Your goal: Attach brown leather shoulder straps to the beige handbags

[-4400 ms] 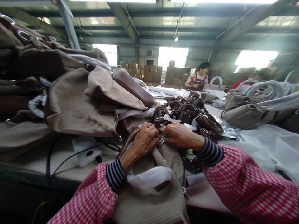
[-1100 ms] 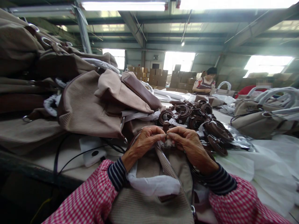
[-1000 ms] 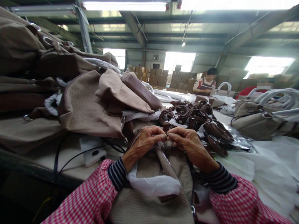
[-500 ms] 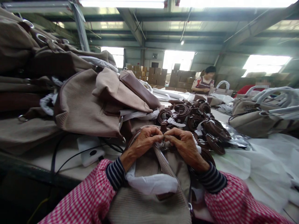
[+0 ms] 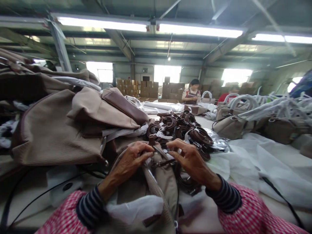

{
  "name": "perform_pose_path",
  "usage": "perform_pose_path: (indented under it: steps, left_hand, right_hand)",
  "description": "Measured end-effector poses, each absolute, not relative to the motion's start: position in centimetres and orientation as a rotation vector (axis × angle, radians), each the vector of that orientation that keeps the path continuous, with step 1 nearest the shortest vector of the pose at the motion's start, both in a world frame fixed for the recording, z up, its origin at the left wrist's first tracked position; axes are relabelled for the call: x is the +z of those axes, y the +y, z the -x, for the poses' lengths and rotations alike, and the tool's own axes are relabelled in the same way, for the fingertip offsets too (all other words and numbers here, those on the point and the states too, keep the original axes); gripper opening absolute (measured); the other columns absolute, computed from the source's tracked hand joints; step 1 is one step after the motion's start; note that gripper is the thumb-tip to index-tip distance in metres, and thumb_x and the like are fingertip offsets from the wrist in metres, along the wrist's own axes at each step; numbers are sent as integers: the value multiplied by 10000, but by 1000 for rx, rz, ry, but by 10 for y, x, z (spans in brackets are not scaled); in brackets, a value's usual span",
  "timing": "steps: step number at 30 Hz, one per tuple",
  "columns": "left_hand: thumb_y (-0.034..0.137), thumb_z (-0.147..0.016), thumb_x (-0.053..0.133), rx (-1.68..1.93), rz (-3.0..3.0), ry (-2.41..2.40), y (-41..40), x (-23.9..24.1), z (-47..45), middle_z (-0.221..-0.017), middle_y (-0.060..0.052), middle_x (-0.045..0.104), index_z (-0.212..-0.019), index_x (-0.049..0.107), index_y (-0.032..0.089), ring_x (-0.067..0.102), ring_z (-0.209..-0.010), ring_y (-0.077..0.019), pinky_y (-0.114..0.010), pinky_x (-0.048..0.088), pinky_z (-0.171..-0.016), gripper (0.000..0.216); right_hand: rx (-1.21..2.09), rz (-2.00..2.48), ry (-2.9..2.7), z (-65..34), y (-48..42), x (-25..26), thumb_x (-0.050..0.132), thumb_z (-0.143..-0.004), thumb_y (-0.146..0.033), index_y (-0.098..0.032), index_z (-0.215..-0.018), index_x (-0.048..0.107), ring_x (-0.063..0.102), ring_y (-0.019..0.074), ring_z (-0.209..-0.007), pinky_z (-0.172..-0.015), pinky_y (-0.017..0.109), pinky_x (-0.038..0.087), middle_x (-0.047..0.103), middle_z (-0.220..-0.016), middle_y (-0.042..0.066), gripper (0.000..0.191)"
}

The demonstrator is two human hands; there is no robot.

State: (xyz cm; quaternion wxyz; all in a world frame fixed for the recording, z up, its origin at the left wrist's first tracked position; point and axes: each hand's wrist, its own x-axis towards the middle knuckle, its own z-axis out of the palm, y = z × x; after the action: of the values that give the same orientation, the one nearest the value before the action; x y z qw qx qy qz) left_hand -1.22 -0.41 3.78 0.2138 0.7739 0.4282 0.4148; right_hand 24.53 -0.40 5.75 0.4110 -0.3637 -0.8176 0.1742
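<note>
Right hand (image 5: 193, 162), fingers parted, has separated from left hand (image 5: 127, 164), whose pinch I cannot tell, over beige ribbed-fabric bag (image 5: 152, 185), so joint handling seems paused.

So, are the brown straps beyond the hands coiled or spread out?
Coiled: the brown straps lie heaped in round loops beyond the bag.

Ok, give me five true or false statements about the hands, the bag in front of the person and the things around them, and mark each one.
1. The two hands are clasped together. False: the left hand and the right hand are apart.
2. The coiled brown straps lie beyond the hands. True.
3. Both cuffs are striped. True.
4. Cardboard boxes stand beside the left hand. False: the cardboard boxes are stacked in the background.
5. White wrapping shows on the bag. True.
</note>
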Motion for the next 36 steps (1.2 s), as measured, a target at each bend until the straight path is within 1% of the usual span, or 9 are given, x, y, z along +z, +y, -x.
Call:
perform_pose_path:
  steps: [4, 7, 10, 14, 20, 24, 27, 32, 36]
  left_hand:
    - [173, -1003, 563, 967, -2746, 1005, -22, 53, 13, -1257, -12, 728, -1170, 746, 318, 577, -1218, -237, -370, 451, -1063, 287]
    - [43, -965, 519, 681, -3000, 885, -48, 56, 7, -1273, 14, 727, -1202, 717, 349, 575, -1248, -222, -360, 416, -1095, 435]
    - [12, -932, 547, 478, -3122, 854, -69, 55, -2, -1261, 1, 722, -1237, 679, 321, 597, -1206, -224, -389, 377, -1141, 454]
    - [-30, -917, 502, 327, -3183, 995, -68, 56, -6, -1187, -26, 709, -1020, 650, 223, 567, -1190, -257, -456, 351, -1135, 311]
    - [-30, -946, 470, 557, -3005, 1071, -53, 67, 4, -1064, -34, 712, -803, 577, 189, 542, -1183, -236, -377, 438, -1009, 283]
    - [-20, -948, 500, 503, -3014, 1006, -49, 71, 2, -870, -15, 691, -779, 590, 198, 534, -1246, -244, -376, 424, -1045, 290]
    - [-18, -935, 517, 518, -3030, 971, -44, 70, 0, -818, -2, 668, -766, 582, 202, 563, -1190, -233, -377, 425, -1058, 284]
    - [-19, -899, 488, 698, -2934, 904, -34, 54, 4, -936, -30, 699, -851, 655, 214, 578, -1141, -238, -362, 472, -1009, 291]
    - [16, -948, 451, 792, -2905, 825, -37, 46, 0, -1078, -51, 727, -960, 685, 220, 590, -1118, -232, -351, 485, -983, 311]
  right_hand:
    - [184, 1210, -2158, -309, -19, 56, 663, -965, -236, -235, -1178, 713, 645, 246, -1074, -941, 373, 490, 714, -1138, 70, 219]
    - [328, 1376, -2241, -331, -22, 38, 705, -935, -292, -226, -1294, 660, 680, 252, -999, -897, 367, 507, 738, -1098, 69, 368]
    - [516, 1369, -2196, -333, -18, 19, 682, -934, -337, -193, -1192, 693, 694, 260, -914, -838, 365, 515, 757, -1011, 68, 296]
    - [632, 1232, -2081, -330, -15, 10, 649, -917, -293, -190, -1061, 739, 694, 268, -948, -845, 366, 516, 766, -1012, 61, 199]
    - [597, 1114, -2076, -322, -30, 50, 701, -907, -350, -320, -1351, 708, 689, 241, -752, -661, 334, 506, 799, -967, 11, 445]
    - [448, 1084, -2146, -308, -31, 89, 674, -935, -352, -335, -1271, 775, 738, 270, -887, -780, 349, 509, 817, -990, 9, 352]
    - [280, 1134, -2209, -299, -29, 110, 678, -929, -309, -340, -1222, 799, 745, 253, -878, -792, 328, 473, 825, -980, 9, 318]
    - [-271, 1171, -2400, -277, -30, 126, 600, -981, -273, -296, -1181, 768, 701, 203, -761, -655, 303, 318, 795, -881, 41, 262]
    - [-296, 1134, -2569, -274, -22, 131, 609, -948, -258, -259, -1073, 759, 604, 172, -628, -613, 320, 232, 714, -730, 22, 195]
